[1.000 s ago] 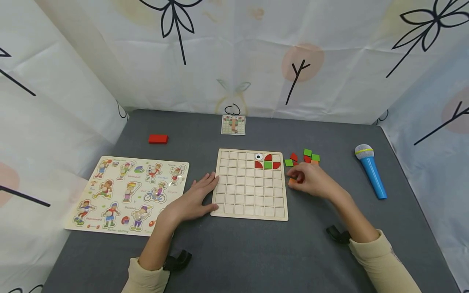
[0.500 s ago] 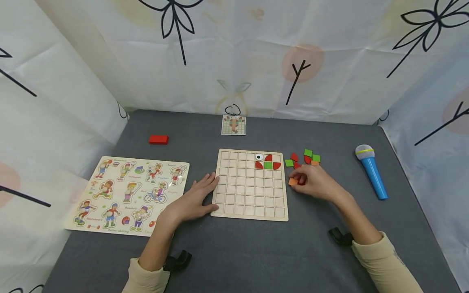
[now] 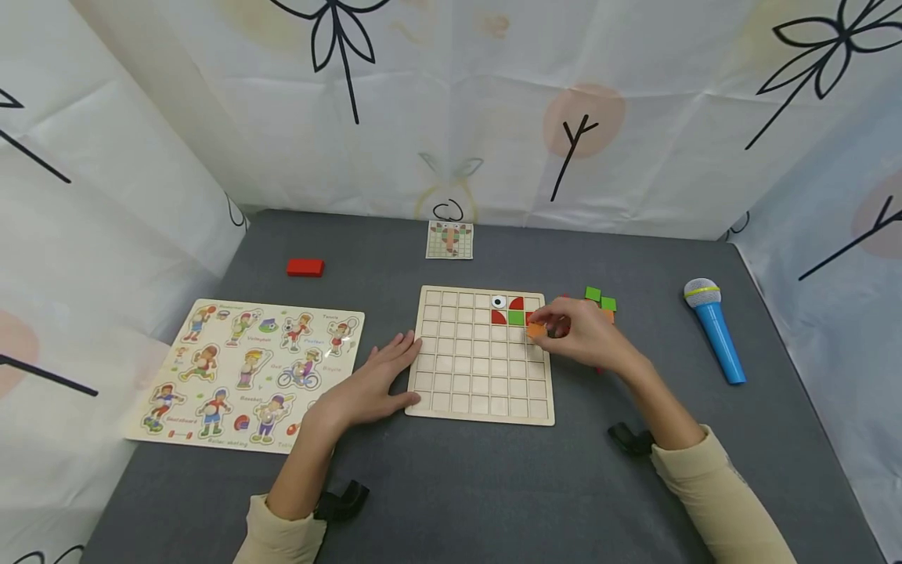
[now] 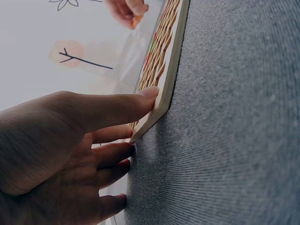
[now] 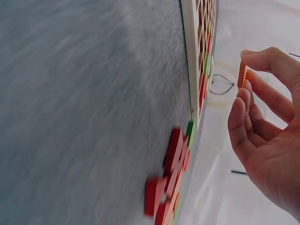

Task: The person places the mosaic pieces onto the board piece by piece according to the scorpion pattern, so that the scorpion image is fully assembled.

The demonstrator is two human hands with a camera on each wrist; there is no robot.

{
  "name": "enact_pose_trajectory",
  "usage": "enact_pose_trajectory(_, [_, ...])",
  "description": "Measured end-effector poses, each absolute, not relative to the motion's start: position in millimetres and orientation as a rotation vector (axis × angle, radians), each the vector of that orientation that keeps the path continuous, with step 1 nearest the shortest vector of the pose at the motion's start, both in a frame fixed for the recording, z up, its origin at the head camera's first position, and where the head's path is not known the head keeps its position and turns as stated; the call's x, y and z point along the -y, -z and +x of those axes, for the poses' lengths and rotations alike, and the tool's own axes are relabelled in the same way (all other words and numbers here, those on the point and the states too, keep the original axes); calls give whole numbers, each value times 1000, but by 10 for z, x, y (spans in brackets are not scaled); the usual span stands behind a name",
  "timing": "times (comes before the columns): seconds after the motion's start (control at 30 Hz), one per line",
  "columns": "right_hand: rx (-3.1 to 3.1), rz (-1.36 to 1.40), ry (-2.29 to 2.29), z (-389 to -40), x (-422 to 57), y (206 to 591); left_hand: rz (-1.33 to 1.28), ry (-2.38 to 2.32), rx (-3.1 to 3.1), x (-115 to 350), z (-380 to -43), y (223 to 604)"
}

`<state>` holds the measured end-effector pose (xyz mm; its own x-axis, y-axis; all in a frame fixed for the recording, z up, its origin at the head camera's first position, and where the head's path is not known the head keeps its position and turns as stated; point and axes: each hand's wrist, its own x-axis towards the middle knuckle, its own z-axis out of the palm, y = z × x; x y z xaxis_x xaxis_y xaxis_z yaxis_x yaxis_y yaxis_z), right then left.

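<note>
My right hand (image 3: 588, 333) pinches an orange square tile (image 3: 536, 330) between thumb and fingers, over the right side of a wooden grid board (image 3: 461, 376). The right wrist view shows the orange tile (image 5: 242, 74) held on edge above the surface. Set in the board's upper right cells are a white eye tile (image 3: 499, 301), red quarter-round tiles (image 3: 517, 303) and a green square tile (image 3: 516, 318). My left hand (image 3: 373, 380) rests at the board's left edge with fingers spread. In the left wrist view, its thumb (image 4: 149, 93) lies on the board's rim.
Loose green tiles (image 3: 593, 294) and red ones (image 5: 174, 150) lie right of the board, partly hidden by my right hand. A sports picture puzzle (image 3: 247, 376) lies left, a red block (image 3: 305, 268) behind it. A pattern card (image 3: 449, 240) and a blue toy microphone (image 3: 717, 333) lie farther out.
My right hand has lifted the orange tile from the table beside the board and carried it left over the board's right columns. My left hand stays in place.
</note>
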<state>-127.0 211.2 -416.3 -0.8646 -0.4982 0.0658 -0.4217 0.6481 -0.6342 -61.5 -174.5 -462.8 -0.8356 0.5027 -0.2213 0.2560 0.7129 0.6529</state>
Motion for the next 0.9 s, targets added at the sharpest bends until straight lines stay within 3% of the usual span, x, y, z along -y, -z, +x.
enact_pose_trajectory(0.57, [-2670,-949,918,-1729,-1444,4239,646,-960,-2518,1764,-597,4590])
enact_pose_trajectory(0.9, [-2653,-982,806,-1777,-1316,4230,651,-964,-2515,1752,-603,4586])
